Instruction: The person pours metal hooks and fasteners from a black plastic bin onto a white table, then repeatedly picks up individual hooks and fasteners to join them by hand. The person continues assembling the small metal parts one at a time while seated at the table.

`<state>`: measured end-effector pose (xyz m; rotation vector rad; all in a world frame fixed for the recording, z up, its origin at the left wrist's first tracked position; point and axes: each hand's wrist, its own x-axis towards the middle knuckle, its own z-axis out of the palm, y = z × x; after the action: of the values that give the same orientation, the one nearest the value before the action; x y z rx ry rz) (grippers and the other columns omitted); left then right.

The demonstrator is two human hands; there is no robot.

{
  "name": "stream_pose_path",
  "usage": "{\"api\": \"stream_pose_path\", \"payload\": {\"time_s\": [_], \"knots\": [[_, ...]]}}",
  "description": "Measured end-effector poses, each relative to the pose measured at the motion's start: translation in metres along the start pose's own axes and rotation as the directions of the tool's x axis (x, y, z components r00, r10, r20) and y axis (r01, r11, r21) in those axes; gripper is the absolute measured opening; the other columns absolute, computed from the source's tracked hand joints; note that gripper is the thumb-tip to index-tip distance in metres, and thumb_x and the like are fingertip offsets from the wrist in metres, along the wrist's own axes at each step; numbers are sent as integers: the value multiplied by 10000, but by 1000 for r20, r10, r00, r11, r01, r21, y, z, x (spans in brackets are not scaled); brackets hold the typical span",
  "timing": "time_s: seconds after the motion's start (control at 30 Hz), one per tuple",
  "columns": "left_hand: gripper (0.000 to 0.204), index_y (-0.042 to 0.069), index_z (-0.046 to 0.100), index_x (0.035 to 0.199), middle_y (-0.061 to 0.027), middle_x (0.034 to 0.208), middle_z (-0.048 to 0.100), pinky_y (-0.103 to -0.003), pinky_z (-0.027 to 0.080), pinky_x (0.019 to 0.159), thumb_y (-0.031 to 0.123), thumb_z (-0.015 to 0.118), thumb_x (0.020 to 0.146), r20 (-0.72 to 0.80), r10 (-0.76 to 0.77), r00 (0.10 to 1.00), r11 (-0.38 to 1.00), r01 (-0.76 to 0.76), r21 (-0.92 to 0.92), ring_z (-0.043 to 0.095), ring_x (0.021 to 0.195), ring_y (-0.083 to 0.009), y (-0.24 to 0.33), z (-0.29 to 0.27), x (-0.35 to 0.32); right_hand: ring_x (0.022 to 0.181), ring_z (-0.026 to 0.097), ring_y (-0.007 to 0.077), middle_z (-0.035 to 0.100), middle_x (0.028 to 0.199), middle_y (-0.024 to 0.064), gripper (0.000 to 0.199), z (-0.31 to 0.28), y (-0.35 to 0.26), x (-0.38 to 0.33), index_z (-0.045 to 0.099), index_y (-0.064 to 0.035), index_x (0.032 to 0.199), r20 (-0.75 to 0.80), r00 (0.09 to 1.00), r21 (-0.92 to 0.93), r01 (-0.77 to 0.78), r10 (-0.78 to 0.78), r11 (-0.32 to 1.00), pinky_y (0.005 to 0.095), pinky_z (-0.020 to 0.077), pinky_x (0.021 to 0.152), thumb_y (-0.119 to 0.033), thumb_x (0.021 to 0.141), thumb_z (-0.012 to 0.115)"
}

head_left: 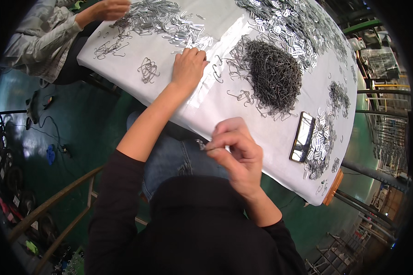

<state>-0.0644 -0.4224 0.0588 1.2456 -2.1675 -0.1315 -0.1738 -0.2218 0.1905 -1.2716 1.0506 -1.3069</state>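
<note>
My left hand [188, 68] rests on the white-covered table [137, 94], at the near edge of a pile of flat silver metal clips [188, 32]. Its fingers bend down slightly apart, and the thumb points right; the fingertips are partly hidden. Over my lap, just off the table's near edge, my right hand [238, 151] pinches a small shiny metal piece [200, 145] between thumb and fingers. Its exact shape is too small to tell. Right of my left hand lie a few loose wire hooks [218, 71] and a big heap of dark wire hooks [275, 75].
Across the left corner, another person's hand [110, 9] hovers by the clips. A black-edged phone [303, 137] lies at the right, beside more silver clips [320, 144]. A loose hook cluster [148, 70] sits left of my arm. Metal racks [390, 133] stand beyond the table.
</note>
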Motion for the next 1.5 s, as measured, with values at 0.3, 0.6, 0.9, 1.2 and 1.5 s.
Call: {"api": "stream_pose_path", "payload": {"time_s": [0.3, 0.6, 0.9, 1.2, 1.5], "knots": [[82, 84, 632, 870, -55, 819, 633, -390, 498, 702, 150, 611, 826, 19, -31, 999, 992, 34, -125, 588, 879, -263, -12, -20, -8, 785, 535, 123, 535, 945, 43, 91, 32, 50, -8, 696, -61, 885, 79, 995, -85, -55, 62, 995, 234, 407, 609, -51, 796, 712], [187, 51, 663, 859, -79, 800, 641, -355, 487, 668, 232, 664, 811, 2, -258, 966, 907, 244, -342, 619, 688, -228, -16, -11, 2, 784, 544, 131, 530, 929, 45, 93, 41, 72, -8, 695, -52, 887, 67, 992, -101, -98, 105, 990, 251, 426, 629, -48, 796, 712], [98, 83, 611, 826, -30, 830, 586, -381, 494, 718, 161, 666, 807, 54, 88, 995, 994, -84, -71, 567, 866, -241, -2, -3, -10, 819, 566, 157, 529, 927, 65, 94, 40, 75, -3, 689, -32, 890, 67, 991, -125, -109, 118, 986, 267, 474, 702, -51, 800, 708], [160, 88, 628, 889, -46, 876, 619, -372, 497, 762, 178, 696, 775, 210, -59, 976, 993, 79, -86, 587, 918, -244, -7, -11, -1, 811, 536, 148, 520, 917, 58, 87, 43, 85, 2, 690, -31, 884, 38, 993, -149, -105, 111, 983, 263, 449, 698, -61, 805, 707], [129, 63, 695, 912, -56, 803, 663, -308, 480, 707, 142, 661, 816, 273, -261, 926, 780, 369, -506, 602, 781, -171, -2, -60, -6, 809, 520, 138, 521, 905, 42, 89, 45, 87, 1, 695, -49, 884, 37, 987, -129, -153, 159, 980, 259, 428, 678, -78, 802, 713]]}}
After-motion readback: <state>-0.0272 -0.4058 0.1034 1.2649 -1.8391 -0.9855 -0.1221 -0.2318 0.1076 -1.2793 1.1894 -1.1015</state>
